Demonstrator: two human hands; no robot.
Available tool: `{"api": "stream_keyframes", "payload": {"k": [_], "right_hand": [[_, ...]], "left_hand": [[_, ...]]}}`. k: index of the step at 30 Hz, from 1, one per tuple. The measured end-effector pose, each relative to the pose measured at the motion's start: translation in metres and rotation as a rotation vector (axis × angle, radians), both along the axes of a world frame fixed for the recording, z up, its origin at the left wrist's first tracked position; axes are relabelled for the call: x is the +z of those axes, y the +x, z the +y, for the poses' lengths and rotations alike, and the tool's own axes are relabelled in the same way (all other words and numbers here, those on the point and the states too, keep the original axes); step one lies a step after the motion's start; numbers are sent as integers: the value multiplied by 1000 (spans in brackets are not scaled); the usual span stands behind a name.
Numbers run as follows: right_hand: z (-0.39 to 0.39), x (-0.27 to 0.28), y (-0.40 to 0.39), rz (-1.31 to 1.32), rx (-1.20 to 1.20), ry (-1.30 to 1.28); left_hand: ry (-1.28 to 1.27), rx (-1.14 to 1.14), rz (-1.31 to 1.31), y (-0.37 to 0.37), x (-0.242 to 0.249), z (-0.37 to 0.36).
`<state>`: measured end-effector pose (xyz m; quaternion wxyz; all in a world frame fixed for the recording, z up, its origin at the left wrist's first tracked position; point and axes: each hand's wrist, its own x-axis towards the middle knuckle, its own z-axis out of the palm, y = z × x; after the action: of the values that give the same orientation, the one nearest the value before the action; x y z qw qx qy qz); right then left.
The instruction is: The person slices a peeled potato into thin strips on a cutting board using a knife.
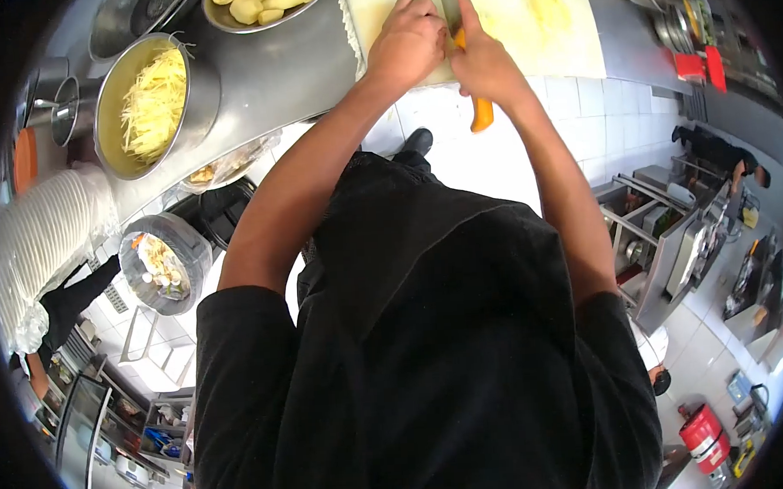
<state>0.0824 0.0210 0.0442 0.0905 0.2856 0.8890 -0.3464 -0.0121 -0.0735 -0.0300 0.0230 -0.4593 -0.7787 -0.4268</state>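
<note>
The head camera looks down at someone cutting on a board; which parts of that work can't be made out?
- What the left hand presses down: hidden under the hand itself.
- Knife tip: cut off by the top edge; the right hand covers part of the orange handle.
- Cutting board: far side cut off by the top edge.
- Bowl of peeled pieces: upper half cut off by the top edge.

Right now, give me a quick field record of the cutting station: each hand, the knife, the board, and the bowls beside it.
left hand: fist pressed down on the cutting board, beside the blade
right hand: closed around the knife handle
knife: orange handle, blade pointing away over the board
cutting board: pale, with a small heap of yellow shreds on its right part
shred bowl: steel, deep, holds yellow shredded strips, left of the board
potato bowl: steel, holds peeled pale chunks, at the top edge
what is under the left hand: hidden
</note>
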Motion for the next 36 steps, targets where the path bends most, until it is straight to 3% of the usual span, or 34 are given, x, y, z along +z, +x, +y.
{"api": "stream_keyframes", "payload": {"k": [3, 9, 12, 13, 17, 23, 30, 36], "right_hand": [[-1, 30, -20, -103, -36, -82], [-23, 54, 21, -107, -72, -158], [-23, 26, 27, -157, -45, -74], [-18, 6, 26, -34, -6, -3], [-7, 30, -13, -72, -75, -161], [-16, 52, 3, -149, -78, -157], [-9, 10, 1, 27, -66, -152], [-1, 34, -10, -66, -68, -156]], "left_hand": [[19, -3, 12, -1, -1, -1], [60, 28, -16, -1, -2, -2], [52, 24, -17, 0, 0, 1], [42, 11, -9, -1, 1, 0], [9, -13, -7, -2, 0, -3], [67, 51, -32, -2, -1, -4], [30, 14, 0, -2, -2, -3], [26, 63, -55, -4, 2, -4]]}}
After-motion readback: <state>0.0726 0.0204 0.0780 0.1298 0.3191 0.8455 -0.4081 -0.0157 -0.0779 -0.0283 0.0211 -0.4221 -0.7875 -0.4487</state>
